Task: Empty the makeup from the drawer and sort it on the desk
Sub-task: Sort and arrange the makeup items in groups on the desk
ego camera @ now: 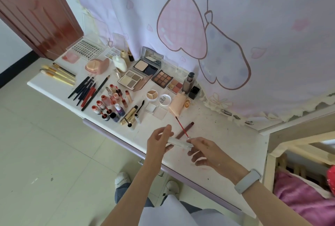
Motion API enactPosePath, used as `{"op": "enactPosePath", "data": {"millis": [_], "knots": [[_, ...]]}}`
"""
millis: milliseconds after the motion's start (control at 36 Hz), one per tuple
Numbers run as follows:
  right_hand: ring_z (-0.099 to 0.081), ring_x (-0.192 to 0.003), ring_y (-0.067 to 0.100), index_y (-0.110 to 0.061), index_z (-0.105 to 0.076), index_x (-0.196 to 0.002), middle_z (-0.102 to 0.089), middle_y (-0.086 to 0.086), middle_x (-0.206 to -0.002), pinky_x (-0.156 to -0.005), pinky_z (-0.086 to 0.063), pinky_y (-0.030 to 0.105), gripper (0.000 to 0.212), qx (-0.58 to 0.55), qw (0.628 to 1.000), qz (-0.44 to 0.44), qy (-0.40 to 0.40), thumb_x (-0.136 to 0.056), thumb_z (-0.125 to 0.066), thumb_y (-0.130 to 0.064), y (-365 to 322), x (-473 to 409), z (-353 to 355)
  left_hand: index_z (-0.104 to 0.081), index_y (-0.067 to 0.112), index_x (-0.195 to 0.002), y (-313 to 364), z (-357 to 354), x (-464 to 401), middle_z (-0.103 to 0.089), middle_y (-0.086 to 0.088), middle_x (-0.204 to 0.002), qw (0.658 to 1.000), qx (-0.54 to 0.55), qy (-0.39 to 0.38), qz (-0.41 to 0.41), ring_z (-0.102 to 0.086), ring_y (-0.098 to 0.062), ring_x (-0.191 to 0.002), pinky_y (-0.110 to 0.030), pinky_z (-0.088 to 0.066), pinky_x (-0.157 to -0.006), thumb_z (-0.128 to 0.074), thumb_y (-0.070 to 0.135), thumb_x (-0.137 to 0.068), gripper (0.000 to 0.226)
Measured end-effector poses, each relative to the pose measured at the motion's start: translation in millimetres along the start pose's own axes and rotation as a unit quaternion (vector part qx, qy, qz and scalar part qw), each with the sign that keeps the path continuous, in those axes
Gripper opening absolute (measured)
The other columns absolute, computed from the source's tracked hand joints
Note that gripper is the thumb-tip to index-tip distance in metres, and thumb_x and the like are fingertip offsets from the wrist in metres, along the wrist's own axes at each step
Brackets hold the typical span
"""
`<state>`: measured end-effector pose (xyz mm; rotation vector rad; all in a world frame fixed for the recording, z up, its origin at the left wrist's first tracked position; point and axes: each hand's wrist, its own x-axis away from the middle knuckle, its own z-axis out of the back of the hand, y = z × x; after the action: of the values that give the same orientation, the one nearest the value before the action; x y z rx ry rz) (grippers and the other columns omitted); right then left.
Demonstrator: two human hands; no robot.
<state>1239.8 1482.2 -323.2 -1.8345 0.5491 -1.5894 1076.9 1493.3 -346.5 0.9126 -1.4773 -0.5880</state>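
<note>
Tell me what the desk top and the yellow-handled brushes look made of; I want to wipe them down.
The desk top looks like white laminate or painted board, smooth and matte, scuffed with dark specks. The yellow-handled brushes seem to have painted wood or plastic handles with a slight sheen; their tips look like soft pale bristle. Too small to tell more.

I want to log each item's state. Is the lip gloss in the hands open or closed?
Open. The left hand holds the silver tube, and the right hand holds the red applicator wand outside it.
</note>
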Motion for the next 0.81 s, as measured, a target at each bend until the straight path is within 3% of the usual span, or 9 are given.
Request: {"op": "enactPosePath", "data": {"millis": [111, 222, 361, 444, 528, 639, 722, 806], "knots": [[-0.061, -0.082, 0.020, -0.010, -0.059, -0.113, -0.056, 0.011, -0.101, -0.076, -0.056, 0.035, 0.034, 0.015, 0.999, -0.012, -0.031, -0.094, -0.047, -0.036, 5.0, -0.9, -5.2, -0.063, 0.005, -0.092, 4.0, -1.5, -4.3, -0.061, -0.010, -0.087, 0.997, 0.031, 0.000, 0.072, -0.063, -0.022, -0.084, -0.031, -0.057, -0.071, -0.062, 0.047, -0.081, 0.044], [-0.062, -0.100, 0.023, -0.021, -0.053, -0.117, -0.052, 0.011, -0.115, -0.082, -0.055, 0.035, 0.052, 0.070, 0.994, -0.006, -0.079, -0.080, -0.046, -0.056, 5.5, 0.0, -8.8, -0.061, 0.005, -0.087, 3.2, -3.2, -5.8, -0.060, -0.013, -0.091, 0.993, 0.017, 0.014, 0.113, -0.062, -0.023, -0.088, -0.034, -0.058, -0.074, -0.064, 0.056, -0.077, 0.052], [-0.063, -0.098, 0.022, -0.011, -0.055, -0.120, -0.060, 0.017, -0.113, -0.087, -0.054, 0.035, 0.044, 0.116, 0.992, 0.000, -0.054, -0.093, -0.042, -0.044, 4.9, -7.0, -9.7, -0.059, 0.013, -0.086, 5.6, -5.4, -4.9, -0.058, -0.008, -0.093, 0.993, 0.005, 0.018, 0.116, -0.057, -0.020, -0.090, -0.033, -0.055, -0.078, -0.052, 0.060, -0.083, 0.047], [-0.068, -0.081, 0.022, -0.007, -0.060, -0.109, -0.068, 0.018, -0.093, -0.071, -0.056, 0.029, 0.048, 0.030, 0.999, -0.028, -0.030, -0.094, -0.037, -0.047, 1.9, -10.0, -9.1, -0.062, 0.022, -0.094, 4.8, -1.8, -2.9, -0.062, -0.006, -0.097, 0.996, -0.034, -0.022, 0.076, -0.058, -0.016, -0.091, -0.027, -0.054, -0.074, -0.047, 0.053, -0.089, 0.035], [-0.068, -0.070, 0.026, -0.003, -0.064, -0.101, -0.070, 0.021, -0.084, -0.061, -0.055, 0.028, 0.057, -0.039, 0.998, -0.052, -0.014, -0.096, -0.031, -0.049, -0.6, -9.9, -7.4, -0.057, 0.035, -0.109, -0.1, 3.8, -1.5, -0.058, 0.002, -0.119, 0.984, -0.154, -0.083, -0.017, -0.054, -0.009, -0.102, -0.027, -0.049, -0.086, -0.049, 0.048, -0.090, 0.024], [-0.069, -0.073, 0.025, 0.000, -0.067, -0.102, -0.072, 0.017, -0.087, -0.066, -0.055, 0.028, 0.056, 0.008, 0.999, -0.037, -0.005, -0.097, -0.034, -0.045, -4.2, -10.9, -5.5, -0.046, 0.032, -0.131, -3.1, 8.0, -3.3, -0.045, 0.011, -0.124, 0.937, -0.305, -0.150, -0.077, -0.044, -0.006, -0.110, -0.020, -0.034, -0.090, -0.061, 0.049, -0.083, 0.053], [-0.068, -0.078, 0.023, -0.004, -0.069, -0.102, -0.073, 0.016, -0.088, -0.069, -0.054, 0.027, 0.057, 0.073, 0.997, -0.029, 0.000, -0.097, -0.032, -0.047, -6.2, -10.3, -4.4, -0.038, 0.034, -0.136, -3.7, 10.3, -4.5, -0.042, 0.008, -0.121, 0.920, -0.336, -0.184, -0.084, -0.042, -0.009, -0.112, -0.018, -0.034, -0.090, -0.069, 0.048, -0.078, 0.067], [-0.067, -0.081, 0.021, -0.004, -0.069, -0.100, -0.072, 0.015, -0.091, -0.069, -0.054, 0.025, 0.062, 0.086, 0.996, -0.017, 0.009, -0.096, -0.028, -0.049, -6.4, -9.1, -4.5, -0.032, 0.037, -0.137, -0.2, 10.1, -5.6, -0.047, 0.007, -0.115, 0.912, -0.345, -0.202, -0.087, -0.047, -0.006, -0.103, -0.006, -0.038, -0.078, -0.067, 0.045, -0.079, 0.068]]}}
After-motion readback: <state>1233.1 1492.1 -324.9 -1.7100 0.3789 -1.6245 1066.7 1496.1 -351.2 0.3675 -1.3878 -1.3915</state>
